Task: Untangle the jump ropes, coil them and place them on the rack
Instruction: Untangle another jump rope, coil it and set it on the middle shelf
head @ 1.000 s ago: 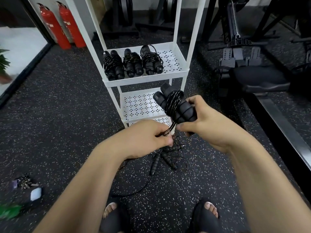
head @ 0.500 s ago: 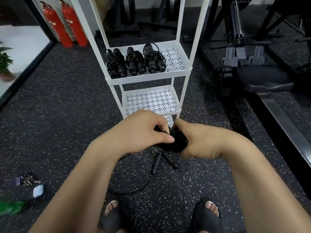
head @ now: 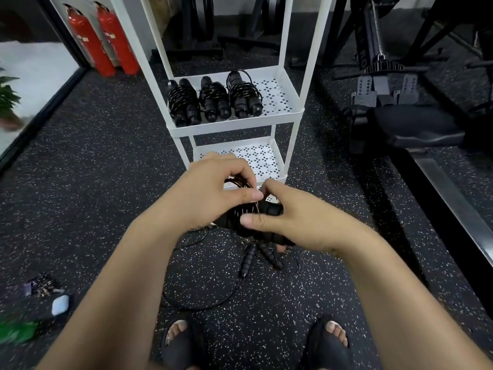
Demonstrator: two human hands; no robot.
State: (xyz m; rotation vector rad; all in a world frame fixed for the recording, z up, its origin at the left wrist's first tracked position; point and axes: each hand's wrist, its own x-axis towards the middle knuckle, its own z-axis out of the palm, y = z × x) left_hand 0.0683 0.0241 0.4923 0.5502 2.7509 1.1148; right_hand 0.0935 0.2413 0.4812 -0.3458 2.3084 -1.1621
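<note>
Lowered, left hand point(head: 213, 194) and right hand point(head: 298, 225) seemingly cinch the coiled rope point(head: 268, 209).

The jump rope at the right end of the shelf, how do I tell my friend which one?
Find the tall white metal rack on the speckled black floor. Three coiled black jump ropes lie in a row on its upper shelf. Yours is the rightmost coiled rope, beside the shelf's bare part, its cord loops bulging loosest.
</note>
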